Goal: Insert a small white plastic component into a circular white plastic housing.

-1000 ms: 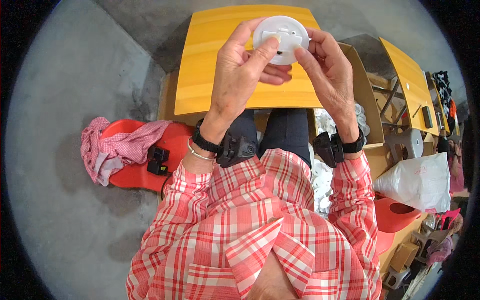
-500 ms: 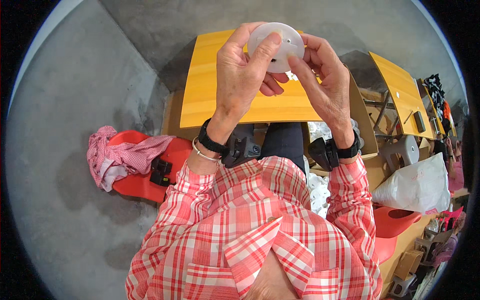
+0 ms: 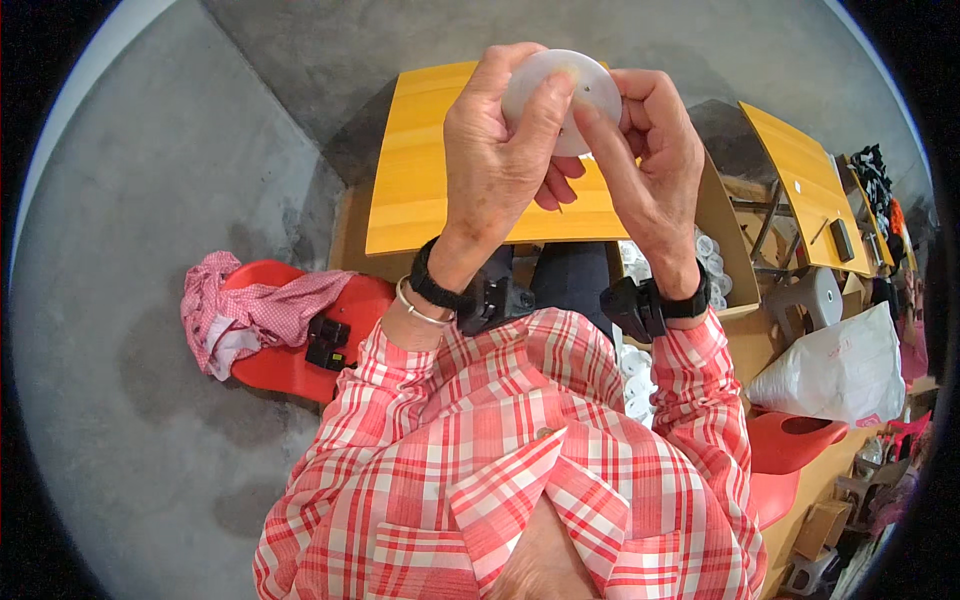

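Note:
A round white plastic disc (image 3: pixel 592 88) is held up over the yellow table, its flat face turned toward me. My left hand (image 3: pixel 500 150) grips its left side, the thumb pressed flat on the face and some fingers curled below and behind. On the right edge, my right hand (image 3: pixel 650 150) pinches the disc with its thumb near the middle and the fingers behind the rim. A small dark hole shows on the disc; its far side is hidden.
Beneath the disc stands the yellow table (image 3: pixel 405 170). Right of my lap are a cardboard box (image 3: pixel 738 270) and many white plastic pieces (image 3: pixel 636 380). A red chair (image 3: pixel 275 365) with a pink checked cloth (image 3: pixel 240 310) is at left. A white sack (image 3: pixel 835 370) lies right, near a grey stool (image 3: pixel 815 300).
Both hands and the disc have shifted slightly right. The disc has turned a little, and my thumbs have moved closer together on its face.

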Demonstrator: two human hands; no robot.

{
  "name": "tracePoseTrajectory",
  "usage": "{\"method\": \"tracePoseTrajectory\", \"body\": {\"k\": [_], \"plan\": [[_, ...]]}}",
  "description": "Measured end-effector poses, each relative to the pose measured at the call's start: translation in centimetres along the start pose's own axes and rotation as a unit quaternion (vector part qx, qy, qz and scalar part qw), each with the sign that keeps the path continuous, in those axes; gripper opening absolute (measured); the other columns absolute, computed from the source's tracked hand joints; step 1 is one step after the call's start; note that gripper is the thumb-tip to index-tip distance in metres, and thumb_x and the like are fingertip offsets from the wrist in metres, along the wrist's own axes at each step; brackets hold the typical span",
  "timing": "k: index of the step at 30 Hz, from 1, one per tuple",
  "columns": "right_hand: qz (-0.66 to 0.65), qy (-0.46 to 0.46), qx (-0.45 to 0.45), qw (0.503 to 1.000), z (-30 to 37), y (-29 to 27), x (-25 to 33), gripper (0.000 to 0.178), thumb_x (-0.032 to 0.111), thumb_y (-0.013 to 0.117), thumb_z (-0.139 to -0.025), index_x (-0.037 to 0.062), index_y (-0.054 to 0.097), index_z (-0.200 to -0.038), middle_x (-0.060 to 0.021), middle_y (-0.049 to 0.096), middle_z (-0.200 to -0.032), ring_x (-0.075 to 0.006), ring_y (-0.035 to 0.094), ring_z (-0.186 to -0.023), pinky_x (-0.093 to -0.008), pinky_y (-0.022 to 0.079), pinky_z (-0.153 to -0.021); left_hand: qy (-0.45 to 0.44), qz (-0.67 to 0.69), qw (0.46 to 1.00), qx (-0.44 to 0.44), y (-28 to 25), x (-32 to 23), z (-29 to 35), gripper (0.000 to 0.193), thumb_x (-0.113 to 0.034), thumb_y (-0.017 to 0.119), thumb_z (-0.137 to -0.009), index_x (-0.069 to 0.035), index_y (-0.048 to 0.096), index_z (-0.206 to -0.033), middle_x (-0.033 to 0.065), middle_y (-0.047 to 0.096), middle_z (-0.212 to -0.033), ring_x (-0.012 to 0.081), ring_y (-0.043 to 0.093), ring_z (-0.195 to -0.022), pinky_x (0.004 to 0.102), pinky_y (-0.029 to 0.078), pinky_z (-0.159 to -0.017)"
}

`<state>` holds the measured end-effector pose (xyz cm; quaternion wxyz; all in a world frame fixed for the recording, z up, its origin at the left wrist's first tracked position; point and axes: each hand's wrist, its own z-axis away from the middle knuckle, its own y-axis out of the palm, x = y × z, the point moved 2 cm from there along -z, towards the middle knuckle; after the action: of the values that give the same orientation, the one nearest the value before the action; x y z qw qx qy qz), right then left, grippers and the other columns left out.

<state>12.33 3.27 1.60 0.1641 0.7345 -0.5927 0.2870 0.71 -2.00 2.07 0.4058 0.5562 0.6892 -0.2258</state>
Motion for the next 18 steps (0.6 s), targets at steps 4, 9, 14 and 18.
{"method": "tracePoseTrajectory", "body": {"k": [4, 9, 14, 18], "plan": [[0.004, -0.014, -0.022, 1.000, -0.2, 0.2, -1.2, 0.016, 0.009, 0.064, -0.081, 0.0004, 0.055, -0.091, 0.0002, 0.054, -0.065, -0.0034, 0.043, -0.055, -0.0204, 0.036, -0.048, -0.021, -0.023, 1.000, -0.004, 0.2, 0.6, -0.4, 0.028, -0.023, 0.054, -0.090, -0.002, 0.049, -0.107, 0.0113, 0.060, -0.065, 0.0131, 0.059, -0.043, 0.0212, 0.044, -0.031], [-0.128, 0.154, 0.036, 0.979, -0.5, -0.3, -3.1, 0.021, 0.018, 0.058, -0.087, 0.0007, 0.057, -0.099, 0.0007, 0.057, -0.071, -0.0038, 0.049, -0.063, -0.0196, 0.039, -0.055, -0.121, 0.021, 0.988, 0.098, -0.8, 1.9, -1.5, 0.036, -0.033, 0.040, -0.096, -0.002, 0.049, -0.111, 0.0125, 0.060, -0.064, 0.0154, 0.058, -0.042, 0.0226, 0.046, -0.032], [-0.136, 0.150, 0.048, 0.978, 0.1, -1.2, -3.0, 0.030, 0.027, 0.048, -0.094, 0.0010, 0.057, -0.106, 0.0010, 0.055, -0.072, -0.0039, 0.049, -0.066, -0.0197, 0.039, -0.059, -0.148, 0.099, 0.974, 0.140, -1.1, 1.2, -1.1, 0.048, -0.040, 0.041, -0.095, 0.002, 0.048, -0.114, 0.0188, 0.063, -0.072, 0.0181, 0.061, -0.047, 0.0216, 0.048, -0.038], [-0.113, 0.130, 0.045, 0.984, -0.1, -0.8, -2.5, 0.034, 0.030, 0.043, -0.097, 0.0008, 0.058, -0.106, 0.0013, 0.053, -0.071, -0.0042, 0.048, -0.064, -0.0199, 0.039, -0.058, -0.118, 0.029, 0.984, 0.131, -1.0, 0.9, -1.0, 0.041, -0.032, 0.046, -0.093, 0.002, 0.047, -0.116, 0.0176, 0.063, -0.071, 0.0182, 0.062, -0.048, 0.0218, 0.048, -0.038]]}}
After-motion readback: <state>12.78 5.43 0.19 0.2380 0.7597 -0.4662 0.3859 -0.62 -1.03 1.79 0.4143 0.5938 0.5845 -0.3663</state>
